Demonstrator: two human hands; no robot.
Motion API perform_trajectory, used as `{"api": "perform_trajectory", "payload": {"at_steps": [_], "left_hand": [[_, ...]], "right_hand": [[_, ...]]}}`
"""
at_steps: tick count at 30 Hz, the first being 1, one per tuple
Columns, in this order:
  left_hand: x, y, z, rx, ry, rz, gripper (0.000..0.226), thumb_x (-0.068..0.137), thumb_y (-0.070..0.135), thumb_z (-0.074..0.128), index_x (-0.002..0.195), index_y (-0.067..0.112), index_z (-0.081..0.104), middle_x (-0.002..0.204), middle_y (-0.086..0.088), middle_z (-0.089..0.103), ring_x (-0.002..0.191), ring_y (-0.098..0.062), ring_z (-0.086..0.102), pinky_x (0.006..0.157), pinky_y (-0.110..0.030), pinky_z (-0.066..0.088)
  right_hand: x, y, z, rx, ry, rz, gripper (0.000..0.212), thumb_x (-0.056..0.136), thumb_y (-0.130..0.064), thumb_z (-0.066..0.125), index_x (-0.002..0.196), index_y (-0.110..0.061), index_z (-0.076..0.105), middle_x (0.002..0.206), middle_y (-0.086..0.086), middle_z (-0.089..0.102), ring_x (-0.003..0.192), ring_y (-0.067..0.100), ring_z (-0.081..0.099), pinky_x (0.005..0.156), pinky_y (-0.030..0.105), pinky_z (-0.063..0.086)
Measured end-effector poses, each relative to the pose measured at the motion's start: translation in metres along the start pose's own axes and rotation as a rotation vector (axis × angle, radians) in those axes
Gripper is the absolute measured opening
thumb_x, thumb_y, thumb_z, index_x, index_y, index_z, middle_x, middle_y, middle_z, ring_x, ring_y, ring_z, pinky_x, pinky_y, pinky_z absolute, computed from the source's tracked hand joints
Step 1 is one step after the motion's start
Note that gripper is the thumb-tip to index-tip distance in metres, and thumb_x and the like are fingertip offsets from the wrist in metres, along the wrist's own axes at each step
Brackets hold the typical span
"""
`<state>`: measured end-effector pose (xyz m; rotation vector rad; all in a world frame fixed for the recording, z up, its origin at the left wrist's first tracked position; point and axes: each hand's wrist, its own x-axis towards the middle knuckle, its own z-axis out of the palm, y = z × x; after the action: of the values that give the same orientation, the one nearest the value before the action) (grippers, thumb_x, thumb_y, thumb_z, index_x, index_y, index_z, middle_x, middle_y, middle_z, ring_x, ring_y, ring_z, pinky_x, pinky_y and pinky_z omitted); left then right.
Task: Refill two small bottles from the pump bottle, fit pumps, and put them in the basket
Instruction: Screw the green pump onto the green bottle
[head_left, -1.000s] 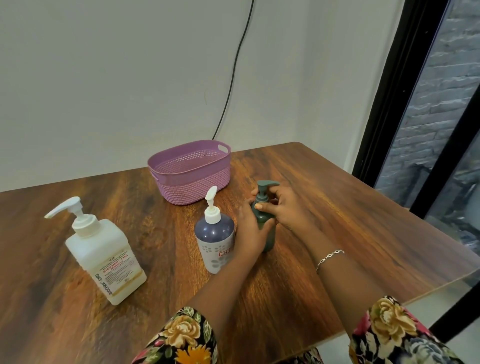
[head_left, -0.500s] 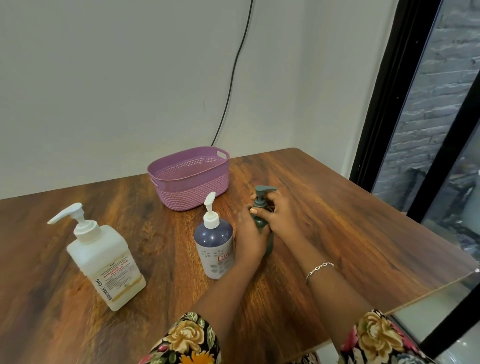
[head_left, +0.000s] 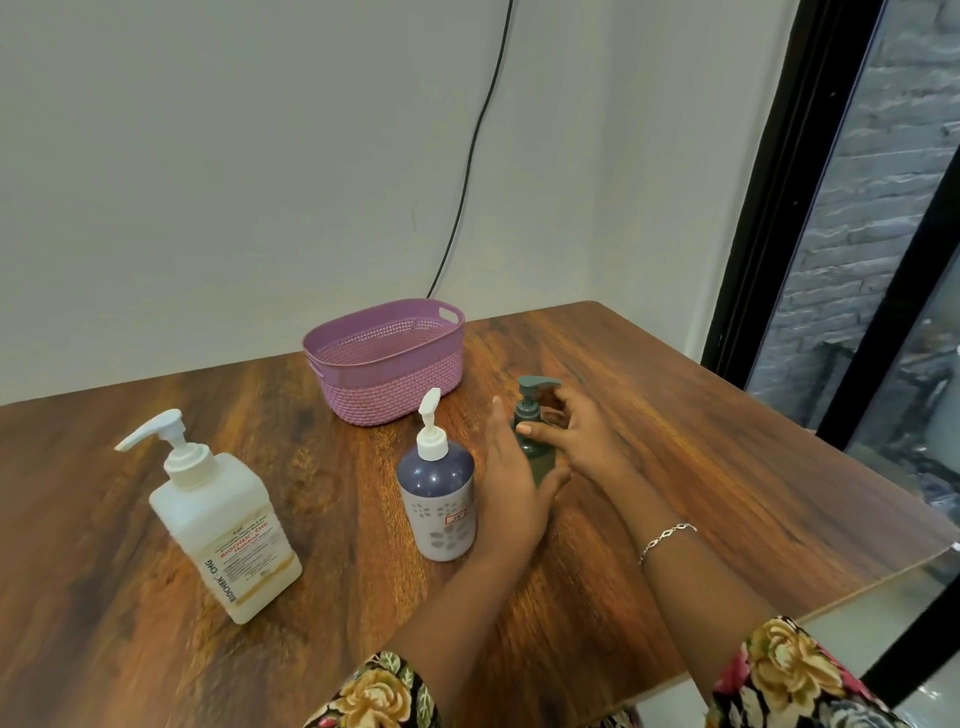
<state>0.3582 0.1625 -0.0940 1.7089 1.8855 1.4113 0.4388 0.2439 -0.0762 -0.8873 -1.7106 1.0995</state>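
A small dark green bottle (head_left: 541, 460) stands upright mid-table with a green pump (head_left: 537, 388) on its neck. My left hand (head_left: 511, 488) wraps round its body from the left, one finger pointing up. My right hand (head_left: 579, 439) pinches the pump's collar, thumb in front and fingers behind. Just left of my hands stands a small navy and grey bottle (head_left: 439, 499) with a white pump fitted. The large white pump bottle (head_left: 223, 519) stands at the left. The purple basket (head_left: 395, 389) sits behind, with nothing showing in it.
The wooden table (head_left: 701, 441) ends near the window frame on the right and close to my body at the front. A black cable (head_left: 470, 156) hangs down the wall behind the basket.
Both hands stay on the green bottle. My right hand's fingers have shifted round the pump collar, and one finger of my left hand has lifted straight. My view has tilted slightly.
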Motion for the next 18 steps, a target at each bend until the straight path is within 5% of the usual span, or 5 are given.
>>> {"api": "perform_trajectory", "payload": {"at_steps": [5,9,13,18], "left_hand": [[-0.015,-0.003,-0.004,0.022,0.038,0.234,0.101,0.074,0.067,0.047,0.148,0.015,0.001,0.155,-0.006,0.016,0.142,-0.016,0.019,0.113,-0.018,0.015],[-0.026,-0.006,-0.014,0.095,0.113,0.463,0.08,0.086,0.063,0.042,0.145,0.021,0.007,0.153,0.001,0.018,0.14,-0.015,0.022,0.111,-0.029,0.026],[-0.027,-0.003,-0.033,0.12,0.376,0.47,0.067,0.09,0.062,0.031,0.137,0.014,0.027,0.139,-0.001,0.034,0.125,-0.019,0.036,0.102,-0.037,0.035],[-0.009,-0.011,-0.069,0.012,0.573,0.301,0.064,0.092,0.058,0.031,0.134,0.011,0.034,0.132,0.001,0.041,0.12,-0.003,0.032,0.1,-0.008,0.024]], "right_hand": [[-0.007,-0.005,-0.01,0.014,-0.059,-0.04,0.043,0.08,-0.007,0.069,0.117,-0.019,0.052,0.117,0.001,0.058,0.115,0.018,0.054,0.101,0.03,0.042],[-0.014,-0.01,-0.013,0.021,-0.075,-0.065,0.037,0.083,-0.03,0.064,0.118,-0.022,0.053,0.117,-0.003,0.059,0.114,0.016,0.054,0.091,0.019,0.046],[-0.013,-0.004,-0.017,0.094,-0.032,-0.105,0.046,0.08,-0.06,0.053,0.113,-0.028,0.06,0.119,-0.002,0.062,0.114,0.016,0.057,0.098,0.034,0.046],[-0.01,0.001,-0.019,0.179,-0.04,-0.115,0.059,0.073,-0.074,0.052,0.108,-0.028,0.063,0.114,-0.001,0.064,0.114,0.021,0.056,0.1,0.033,0.045]]}}
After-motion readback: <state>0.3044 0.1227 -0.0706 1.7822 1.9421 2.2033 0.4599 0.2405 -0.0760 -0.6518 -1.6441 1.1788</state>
